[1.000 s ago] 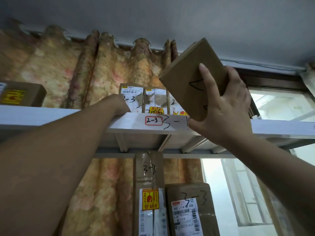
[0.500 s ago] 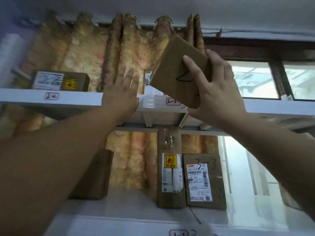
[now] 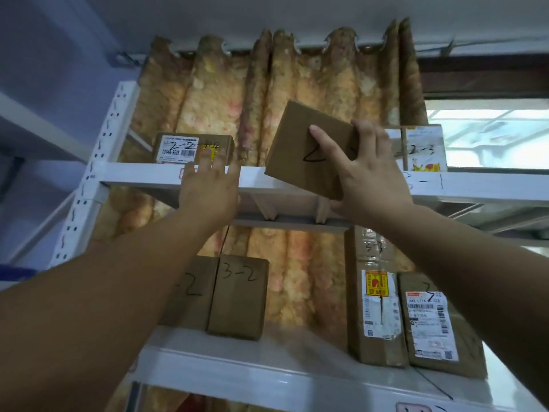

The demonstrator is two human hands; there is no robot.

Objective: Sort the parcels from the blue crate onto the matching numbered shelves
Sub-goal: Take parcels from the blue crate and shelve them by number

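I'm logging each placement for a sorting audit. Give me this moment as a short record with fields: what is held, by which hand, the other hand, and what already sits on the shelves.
held item: plain brown cardboard box, tilted, handwritten "2" showing, rest of mark covered
holding hand: right hand, fingers across the box's face
other hand: left hand, open, empty, at the front edge of the white metal upper shelf
upper shelf, left: brown labelled parcel marked 2-2
upper shelf, right: white-labelled parcel marked 2-3
lower shelf: brown box marked 3-2
placement: not yet done
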